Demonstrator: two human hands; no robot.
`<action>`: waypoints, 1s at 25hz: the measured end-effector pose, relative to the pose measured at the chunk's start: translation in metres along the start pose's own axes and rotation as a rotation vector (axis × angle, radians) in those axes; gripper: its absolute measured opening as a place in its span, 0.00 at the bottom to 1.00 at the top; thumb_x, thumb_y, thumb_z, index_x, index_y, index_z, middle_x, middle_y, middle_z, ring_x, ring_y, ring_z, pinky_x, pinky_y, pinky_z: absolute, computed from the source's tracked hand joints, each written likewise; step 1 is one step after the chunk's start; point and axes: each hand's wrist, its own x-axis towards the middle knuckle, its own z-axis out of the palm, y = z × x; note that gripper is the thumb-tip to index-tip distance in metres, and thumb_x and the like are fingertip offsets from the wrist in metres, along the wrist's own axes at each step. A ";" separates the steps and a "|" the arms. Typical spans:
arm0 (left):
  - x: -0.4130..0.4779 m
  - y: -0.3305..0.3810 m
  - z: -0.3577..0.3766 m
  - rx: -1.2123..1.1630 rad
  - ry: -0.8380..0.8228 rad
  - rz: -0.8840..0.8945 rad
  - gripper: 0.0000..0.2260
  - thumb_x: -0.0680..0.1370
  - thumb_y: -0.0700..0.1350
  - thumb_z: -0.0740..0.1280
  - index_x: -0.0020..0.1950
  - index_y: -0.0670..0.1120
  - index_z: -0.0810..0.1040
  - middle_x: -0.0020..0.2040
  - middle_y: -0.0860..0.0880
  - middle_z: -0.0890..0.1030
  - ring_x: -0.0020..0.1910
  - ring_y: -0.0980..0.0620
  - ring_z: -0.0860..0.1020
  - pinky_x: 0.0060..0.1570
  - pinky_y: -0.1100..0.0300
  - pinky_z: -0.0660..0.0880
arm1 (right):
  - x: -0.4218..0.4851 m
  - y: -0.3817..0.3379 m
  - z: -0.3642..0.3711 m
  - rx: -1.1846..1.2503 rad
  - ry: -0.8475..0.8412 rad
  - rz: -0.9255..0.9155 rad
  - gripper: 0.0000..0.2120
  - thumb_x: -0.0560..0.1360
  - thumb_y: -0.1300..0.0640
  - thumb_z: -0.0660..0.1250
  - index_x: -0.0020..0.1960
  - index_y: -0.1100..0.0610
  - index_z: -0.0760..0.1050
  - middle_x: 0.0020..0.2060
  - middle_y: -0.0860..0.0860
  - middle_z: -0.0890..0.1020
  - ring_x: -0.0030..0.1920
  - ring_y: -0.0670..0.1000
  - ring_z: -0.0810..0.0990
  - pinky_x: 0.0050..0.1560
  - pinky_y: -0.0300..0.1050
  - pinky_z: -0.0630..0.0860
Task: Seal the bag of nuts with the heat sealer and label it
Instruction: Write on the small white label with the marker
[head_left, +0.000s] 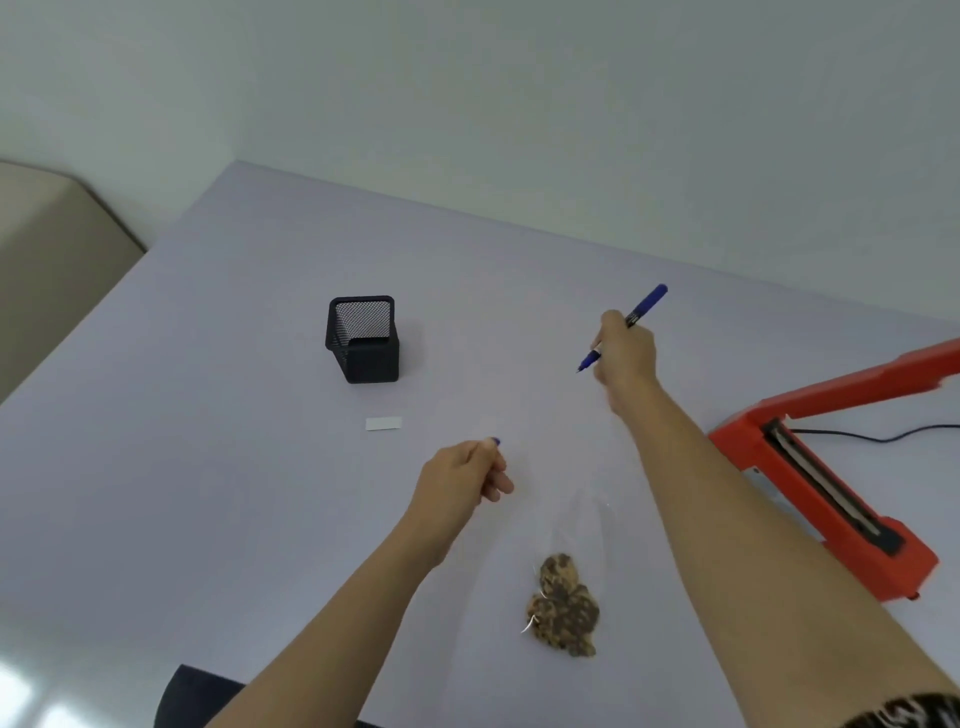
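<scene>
A clear plastic bag of brown nuts (563, 605) lies flat on the table near the front, between my two forearms. My right hand (626, 358) grips a blue pen (647, 304), uncapped, tip pointing down-left above the table. My left hand (467, 475) holds the small blue pen cap (495, 441) between curled fingers. A small white label (383, 423) lies on the table to the left of my left hand. The red heat sealer (810, 467) stands at the right with its arm raised.
A black mesh pen holder (362, 338) stands behind the label. The sealer's black cord (872, 435) runs off to the right. The pale table (208, 467) ends at a wall behind and at a beige surface on the left.
</scene>
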 end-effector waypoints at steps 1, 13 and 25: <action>-0.001 -0.010 -0.007 0.038 0.066 0.012 0.12 0.80 0.46 0.59 0.44 0.46 0.80 0.36 0.50 0.82 0.35 0.54 0.78 0.41 0.63 0.74 | 0.000 0.001 -0.002 -0.042 -0.032 -0.050 0.16 0.73 0.56 0.57 0.27 0.57 0.66 0.25 0.50 0.70 0.23 0.48 0.64 0.26 0.40 0.61; 0.039 -0.084 -0.164 0.808 0.491 -0.077 0.05 0.75 0.39 0.63 0.46 0.38 0.74 0.41 0.40 0.79 0.38 0.42 0.75 0.38 0.54 0.69 | -0.039 0.079 0.064 0.061 -0.180 -0.220 0.18 0.76 0.47 0.62 0.35 0.59 0.75 0.31 0.51 0.80 0.29 0.44 0.81 0.38 0.40 0.80; 0.068 -0.115 -0.117 0.995 0.468 0.598 0.17 0.74 0.39 0.57 0.57 0.35 0.78 0.49 0.40 0.80 0.41 0.42 0.77 0.40 0.52 0.78 | -0.033 0.140 0.144 -0.085 -0.157 -0.721 0.16 0.74 0.50 0.64 0.34 0.61 0.70 0.28 0.57 0.76 0.30 0.55 0.76 0.31 0.38 0.71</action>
